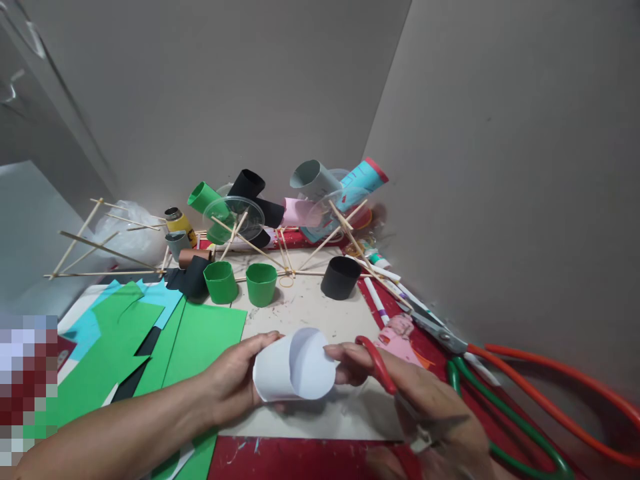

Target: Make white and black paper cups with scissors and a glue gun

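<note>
A white paper cylinder (295, 365) lies tilted in my left hand (240, 380), its open end turned to the right. The fingers and thumb of that hand are wrapped round its left side. My right hand (400, 393) has its fingertips at the rim of the cylinder's open end. Small scissors with red handles (376, 365) hang on this hand, one loop over the fingers and the blades pointing right. Just beyond are two green paper cups (261, 285) and a black paper ring (341, 278).
Stick frames (287, 270) with plastic discs and coloured paper tubes stand at the back. Green paper sheets (200, 340) cover the left side. Large scissors with orange handles (550, 380) and green-handled scissors (515, 427) lie at right. Walls rise behind and to the right.
</note>
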A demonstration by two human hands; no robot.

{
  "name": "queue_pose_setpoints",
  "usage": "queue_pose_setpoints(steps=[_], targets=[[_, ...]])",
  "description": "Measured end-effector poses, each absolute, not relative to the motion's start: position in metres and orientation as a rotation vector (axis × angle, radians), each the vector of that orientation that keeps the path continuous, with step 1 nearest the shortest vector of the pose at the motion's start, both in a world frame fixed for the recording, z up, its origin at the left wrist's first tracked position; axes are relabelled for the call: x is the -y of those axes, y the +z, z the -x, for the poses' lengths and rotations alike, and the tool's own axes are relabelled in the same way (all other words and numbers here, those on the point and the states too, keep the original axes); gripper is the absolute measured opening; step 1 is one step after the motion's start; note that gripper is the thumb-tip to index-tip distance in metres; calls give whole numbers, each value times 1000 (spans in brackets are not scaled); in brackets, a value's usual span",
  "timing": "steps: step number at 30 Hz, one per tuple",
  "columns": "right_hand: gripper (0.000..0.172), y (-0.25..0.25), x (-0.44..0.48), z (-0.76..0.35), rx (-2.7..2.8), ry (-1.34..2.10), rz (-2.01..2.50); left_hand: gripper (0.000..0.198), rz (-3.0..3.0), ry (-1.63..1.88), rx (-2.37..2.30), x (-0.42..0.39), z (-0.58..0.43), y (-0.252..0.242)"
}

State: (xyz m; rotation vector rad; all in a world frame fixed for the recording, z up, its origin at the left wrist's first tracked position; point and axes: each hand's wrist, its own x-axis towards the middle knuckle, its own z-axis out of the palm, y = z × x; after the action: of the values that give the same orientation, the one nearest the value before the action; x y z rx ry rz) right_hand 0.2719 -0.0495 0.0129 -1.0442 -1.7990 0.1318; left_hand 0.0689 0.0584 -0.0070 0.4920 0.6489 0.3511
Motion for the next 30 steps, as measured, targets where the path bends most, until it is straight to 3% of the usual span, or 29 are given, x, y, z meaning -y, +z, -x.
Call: queue_pose_setpoints(steps=[8,16,22,27,30], targets=[[51,7,46,-272,1635,405,989,18,-449,621,-758,-75,-65,-3],[50,7,47,-272,1619,515,1082,25,-481,455,-628,-82,-62,2],[11,19,40,-268,1767,550,1312,31,-553,398,-544,-85,-55,-1],[32,18,34,-264,1973,637,1538,32,-617,422,-480,-79,-52,0],[32,14,32,-261,1983,609,1628,29,-613,455,-464,-75,-53,2]])
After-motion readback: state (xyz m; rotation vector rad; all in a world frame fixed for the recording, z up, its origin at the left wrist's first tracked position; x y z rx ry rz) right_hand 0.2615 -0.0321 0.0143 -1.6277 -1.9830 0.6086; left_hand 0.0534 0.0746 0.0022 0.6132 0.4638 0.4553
